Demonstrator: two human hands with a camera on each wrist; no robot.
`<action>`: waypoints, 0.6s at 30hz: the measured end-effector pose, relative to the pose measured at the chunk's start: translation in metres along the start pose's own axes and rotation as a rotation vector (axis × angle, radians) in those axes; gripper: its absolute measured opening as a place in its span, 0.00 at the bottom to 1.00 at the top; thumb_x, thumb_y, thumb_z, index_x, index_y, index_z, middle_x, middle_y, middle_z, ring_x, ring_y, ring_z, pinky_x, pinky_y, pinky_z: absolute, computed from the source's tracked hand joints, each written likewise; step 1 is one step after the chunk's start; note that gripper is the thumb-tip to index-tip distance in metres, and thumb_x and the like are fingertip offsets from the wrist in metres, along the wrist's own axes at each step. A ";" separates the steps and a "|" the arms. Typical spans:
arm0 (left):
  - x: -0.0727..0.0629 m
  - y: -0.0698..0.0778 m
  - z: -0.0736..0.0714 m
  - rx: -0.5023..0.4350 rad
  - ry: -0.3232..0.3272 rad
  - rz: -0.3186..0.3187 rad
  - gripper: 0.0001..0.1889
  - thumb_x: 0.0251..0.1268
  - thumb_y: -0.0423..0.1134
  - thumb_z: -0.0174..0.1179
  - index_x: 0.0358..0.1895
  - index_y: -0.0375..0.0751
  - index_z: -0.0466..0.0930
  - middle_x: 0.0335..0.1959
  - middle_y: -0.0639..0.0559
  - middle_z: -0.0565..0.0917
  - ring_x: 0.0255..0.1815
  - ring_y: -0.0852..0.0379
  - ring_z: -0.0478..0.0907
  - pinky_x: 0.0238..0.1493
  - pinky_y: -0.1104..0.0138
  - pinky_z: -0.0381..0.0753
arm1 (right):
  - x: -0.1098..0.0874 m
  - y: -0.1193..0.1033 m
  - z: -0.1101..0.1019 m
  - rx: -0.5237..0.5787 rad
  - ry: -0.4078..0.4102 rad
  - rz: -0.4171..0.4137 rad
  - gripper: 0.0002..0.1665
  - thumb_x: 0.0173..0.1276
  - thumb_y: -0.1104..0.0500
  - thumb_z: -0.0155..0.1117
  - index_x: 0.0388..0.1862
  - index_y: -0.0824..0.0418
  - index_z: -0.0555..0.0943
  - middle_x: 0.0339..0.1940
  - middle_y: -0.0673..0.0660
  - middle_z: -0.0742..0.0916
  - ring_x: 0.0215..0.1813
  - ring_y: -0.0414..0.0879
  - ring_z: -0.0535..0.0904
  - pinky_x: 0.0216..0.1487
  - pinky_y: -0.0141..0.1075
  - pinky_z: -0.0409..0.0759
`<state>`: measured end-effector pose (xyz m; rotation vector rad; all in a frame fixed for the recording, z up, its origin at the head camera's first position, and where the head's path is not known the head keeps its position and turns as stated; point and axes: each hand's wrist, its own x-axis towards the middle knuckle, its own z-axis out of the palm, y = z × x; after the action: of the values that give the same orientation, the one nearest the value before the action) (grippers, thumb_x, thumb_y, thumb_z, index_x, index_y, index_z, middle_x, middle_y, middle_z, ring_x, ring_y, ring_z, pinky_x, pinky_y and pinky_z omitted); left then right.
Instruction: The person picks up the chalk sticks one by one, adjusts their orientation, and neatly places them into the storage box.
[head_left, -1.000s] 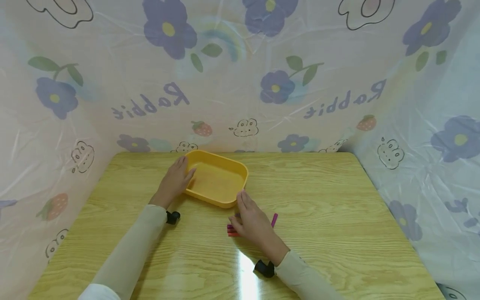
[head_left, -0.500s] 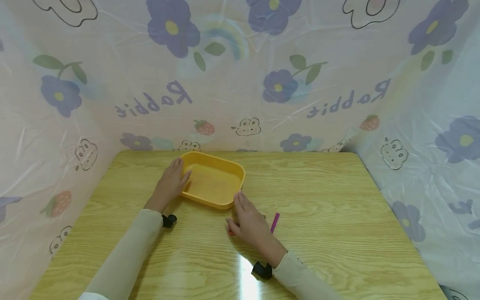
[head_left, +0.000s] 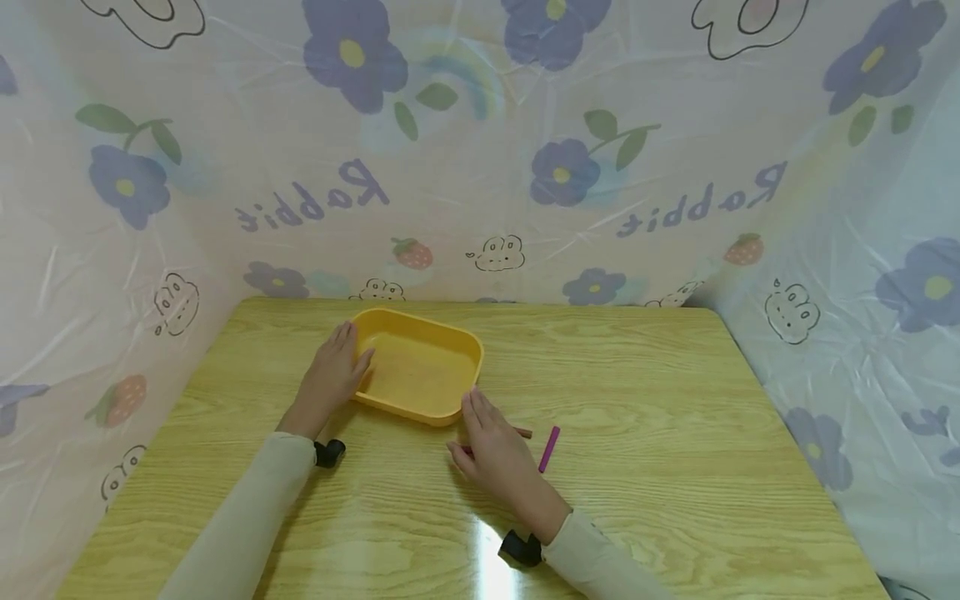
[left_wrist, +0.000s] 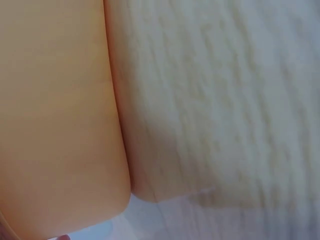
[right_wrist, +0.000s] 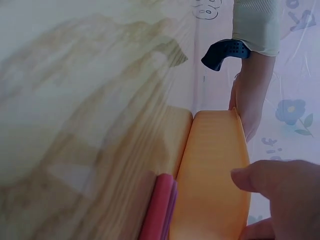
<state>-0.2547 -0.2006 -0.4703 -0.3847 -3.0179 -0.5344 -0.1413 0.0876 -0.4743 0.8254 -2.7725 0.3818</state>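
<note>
being touched by the right hand [head_left: 501, 458], fingers straight: the yellow tray [head_left: 423, 368] on the wooden table [head_left: 675, 467]
a brown stick [head_left: 524, 432] is being partly covered by that hand; farther off, the tray's left wall is being gripped by the left hand [head_left: 326, 379], thumb inside, fingers outside.

On the wood-grain tabletop [head_left: 652, 433], a yellow tray [head_left: 417, 375] is held at its 9 o'clock end by the left hand [head_left: 328, 379], whose thumb is laid over the rim. Its 4 o'clock corner is touched by the right hand [head_left: 501, 458]. A magenta stick [head_left: 550, 450] is seen at that hand's 3 o'clock; at 2 o'clock, a brown stick [head_left: 524, 432] is partly hidden.
</note>
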 end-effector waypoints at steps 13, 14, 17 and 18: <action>-0.019 -0.001 -0.003 0.018 0.009 -0.022 0.41 0.72 0.61 0.27 0.71 0.24 0.41 0.72 0.31 0.43 0.72 0.38 0.39 0.68 0.47 0.43 | -0.002 -0.006 0.001 0.007 0.022 -0.011 0.40 0.67 0.45 0.56 0.67 0.72 0.63 0.67 0.67 0.67 0.68 0.55 0.62 0.64 0.42 0.64; -0.020 -0.001 -0.003 0.022 0.011 -0.024 0.41 0.73 0.60 0.28 0.71 0.24 0.41 0.72 0.31 0.44 0.72 0.38 0.40 0.68 0.47 0.44 | -0.002 -0.006 0.001 0.004 0.031 -0.016 0.40 0.67 0.45 0.57 0.67 0.72 0.63 0.67 0.67 0.68 0.68 0.55 0.62 0.64 0.42 0.64; -0.024 0.000 -0.003 0.025 0.009 -0.032 0.39 0.74 0.57 0.31 0.71 0.24 0.40 0.72 0.30 0.43 0.72 0.37 0.40 0.68 0.46 0.44 | -0.003 -0.007 0.002 -0.009 0.048 -0.031 0.39 0.67 0.45 0.57 0.66 0.72 0.64 0.66 0.67 0.69 0.67 0.55 0.64 0.63 0.42 0.66; -0.025 0.000 -0.003 0.027 0.007 -0.036 0.39 0.74 0.57 0.31 0.71 0.25 0.40 0.72 0.31 0.43 0.72 0.37 0.40 0.68 0.46 0.45 | -0.003 -0.007 0.002 -0.010 0.051 -0.035 0.39 0.67 0.45 0.57 0.66 0.72 0.65 0.66 0.67 0.69 0.67 0.55 0.64 0.63 0.42 0.66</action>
<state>-0.2302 -0.2075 -0.4698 -0.3262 -3.0270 -0.4954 -0.1349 0.0833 -0.4758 0.8487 -2.7071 0.3773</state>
